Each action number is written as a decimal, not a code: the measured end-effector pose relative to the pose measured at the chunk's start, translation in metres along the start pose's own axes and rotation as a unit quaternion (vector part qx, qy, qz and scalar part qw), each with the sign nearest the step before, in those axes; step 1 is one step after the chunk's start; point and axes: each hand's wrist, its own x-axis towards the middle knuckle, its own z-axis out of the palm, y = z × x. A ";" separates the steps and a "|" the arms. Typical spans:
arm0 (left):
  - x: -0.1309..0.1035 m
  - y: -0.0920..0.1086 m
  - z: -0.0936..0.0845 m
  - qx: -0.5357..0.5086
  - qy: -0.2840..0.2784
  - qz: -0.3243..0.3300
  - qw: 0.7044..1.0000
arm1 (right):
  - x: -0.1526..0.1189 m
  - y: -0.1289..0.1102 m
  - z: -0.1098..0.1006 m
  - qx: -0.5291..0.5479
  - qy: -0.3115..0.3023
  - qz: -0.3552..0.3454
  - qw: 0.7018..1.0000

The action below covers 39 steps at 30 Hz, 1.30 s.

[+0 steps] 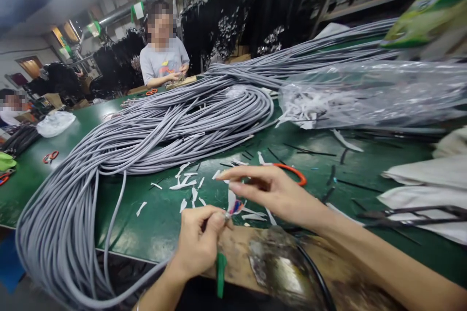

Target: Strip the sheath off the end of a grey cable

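My left hand (199,240) is closed around the end of a grey cable (140,279), thumb on top. Blue, red and other coloured wires (238,206) stick out of that end beyond my fingers. A white wrapping strip (231,199) rises beside the wires. My right hand (272,192) reaches in from the right, thumb and forefinger close together at the strip's upper end. A green piece of tape (221,274) hangs below my left hand. Orange-handled scissors (295,175) lie partly hidden behind my right hand.
A big grey cable bundle (153,141) covers the green table (127,231). White scraps (184,182) are scattered ahead. Right are a plastic bag (365,95) and black pliers (416,214). A worn wooden board (237,248) lies in front; a person (164,60) sits across.
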 end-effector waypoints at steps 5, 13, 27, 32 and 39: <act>0.005 0.001 -0.005 -0.182 -0.073 -0.094 0.976 | -0.005 -0.001 0.007 0.004 -0.129 -0.076 0.989; 0.007 -0.006 -0.006 -0.319 -0.063 -0.139 0.936 | -0.010 0.000 0.013 -0.085 -0.036 -0.090 0.992; 0.005 0.002 -0.004 -0.258 -0.015 -0.168 0.951 | -0.014 -0.002 0.017 -0.196 -0.024 -0.213 0.957; 0.009 0.007 0.000 -0.240 0.063 -0.190 0.950 | -0.019 0.006 0.020 -0.275 -0.002 -0.271 0.922; 0.009 -0.002 0.005 -0.079 0.120 -0.127 0.981 | -0.019 0.003 0.027 -0.284 0.024 -0.289 0.914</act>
